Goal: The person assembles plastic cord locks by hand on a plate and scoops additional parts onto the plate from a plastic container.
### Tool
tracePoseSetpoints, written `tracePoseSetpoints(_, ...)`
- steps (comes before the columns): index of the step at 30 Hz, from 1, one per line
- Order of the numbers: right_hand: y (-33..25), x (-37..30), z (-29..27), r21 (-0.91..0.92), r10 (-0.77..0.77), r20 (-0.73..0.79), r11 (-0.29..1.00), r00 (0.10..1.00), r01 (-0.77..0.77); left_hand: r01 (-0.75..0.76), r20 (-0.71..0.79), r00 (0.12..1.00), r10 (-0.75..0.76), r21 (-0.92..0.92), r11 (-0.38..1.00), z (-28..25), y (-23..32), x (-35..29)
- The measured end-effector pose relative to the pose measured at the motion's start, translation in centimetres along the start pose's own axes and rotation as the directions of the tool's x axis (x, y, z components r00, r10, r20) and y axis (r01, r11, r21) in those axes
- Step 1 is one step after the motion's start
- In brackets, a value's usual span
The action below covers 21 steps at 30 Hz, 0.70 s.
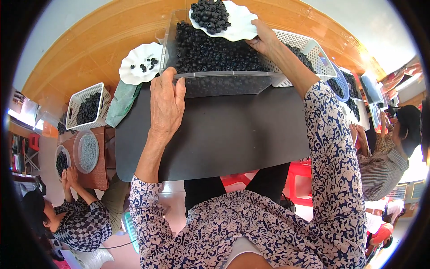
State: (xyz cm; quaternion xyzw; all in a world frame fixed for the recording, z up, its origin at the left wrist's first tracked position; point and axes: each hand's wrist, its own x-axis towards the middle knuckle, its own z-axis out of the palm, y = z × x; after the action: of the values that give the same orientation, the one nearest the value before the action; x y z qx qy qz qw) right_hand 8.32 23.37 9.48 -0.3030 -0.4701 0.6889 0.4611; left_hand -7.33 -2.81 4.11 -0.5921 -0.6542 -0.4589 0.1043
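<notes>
My right hand (264,39) grips the right edge of a white scalloped plate (242,22), held up over the far side of a clear plastic bin (251,75). A heap of small, round black pieces (209,17), some with a hole in them, lies on the plate's left half. More of these black pieces (215,51) fill the bin. My left hand (166,105) is closed over the bin's near left rim, thumb and fingertips at the edge. Left of the bin, a second white scalloped plate (130,71) bears several loose black pieces.
A dark board (224,134) lies before me. White perforated baskets (320,58) of black pieces stand right and left; a green cloth (123,103) lies by the left plate. Co-workers sit at left (80,215) and right (380,172). Red stools (298,179) are below.
</notes>
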Motion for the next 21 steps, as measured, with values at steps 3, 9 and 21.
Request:
tracePoseSetpoints(3,0.4,0.9,0.6,0.083,-0.066,0.028,0.995,0.997,0.063,-0.033,-0.023,0.999,0.034,0.027,0.999,0.0,-0.6,0.1)
tracePoseSetpoints(9,0.1,-0.9,0.9,0.028,-0.035,0.031,0.999,0.999,0.035,0.167,0.056,0.985,-0.161,-0.135,0.977,-1.6,0.8,-0.3)
tracePoseSetpoints(21,1.0,-16.0,-1.7,-0.028,0.193,-0.023,0.981,0.981,-0.194,0.509,0.407,0.856,-0.318,-0.77,0.384,-2.6,2.8,-1.2)
